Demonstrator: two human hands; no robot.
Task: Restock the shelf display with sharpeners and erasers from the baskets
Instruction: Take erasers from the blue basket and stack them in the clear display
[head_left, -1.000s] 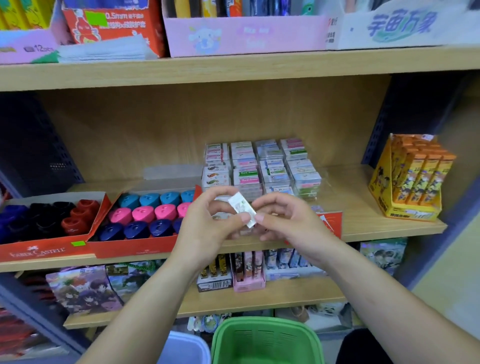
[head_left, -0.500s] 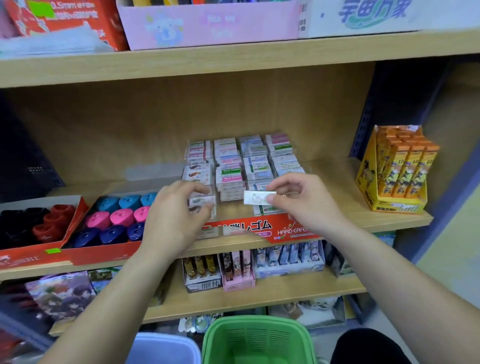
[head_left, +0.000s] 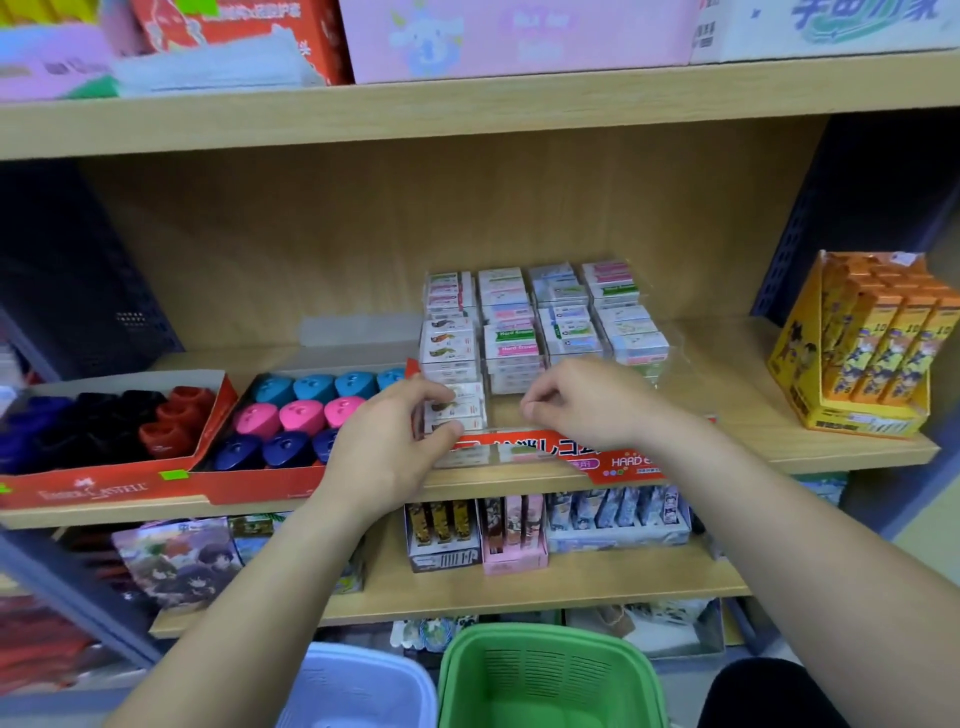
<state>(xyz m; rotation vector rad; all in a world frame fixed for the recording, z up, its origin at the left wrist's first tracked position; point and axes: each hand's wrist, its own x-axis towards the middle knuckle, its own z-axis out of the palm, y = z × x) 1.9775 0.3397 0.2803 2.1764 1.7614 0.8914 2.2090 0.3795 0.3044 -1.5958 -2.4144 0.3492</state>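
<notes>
Status: left hand (head_left: 387, 447) is on the front stack (head_left: 457, 408) in the left column of the eraser tray (head_left: 623, 461). Thumb sits on the near face and fingers curl over the far-left side, so it grips that stack. Stack sits upright in the tray, touching the taller stack behind it.

Right hand (head_left: 587, 405) hovers just right of it, over the tray's front row. Fingers are curled tight, tips pinched toward the thumb. Can't tell if anything is between them because the knuckles block the view.

Erasers (head_left: 514, 332) fill the tray in four columns, piled higher toward the back. Tray sits mid-way along the wooden shelf (head_left: 779, 447), with its red card front at the shelf lip.

Sharpeners (head_left: 301, 415) are in a red tray touching the eraser tray's left side: teal row at the back, pink in the middle, dark blue in front. Faber-Castell tray (head_left: 93, 488) further left holds dark blue, black and red ones.

Orange pack display (head_left: 872, 353) stands at the far right of the same shelf, well apart from the hands.

Green basket (head_left: 545, 675) and pale blue basket (head_left: 353, 686) sit side by side at the bottom edge, below the forearms. Contents aren't visible.
</notes>
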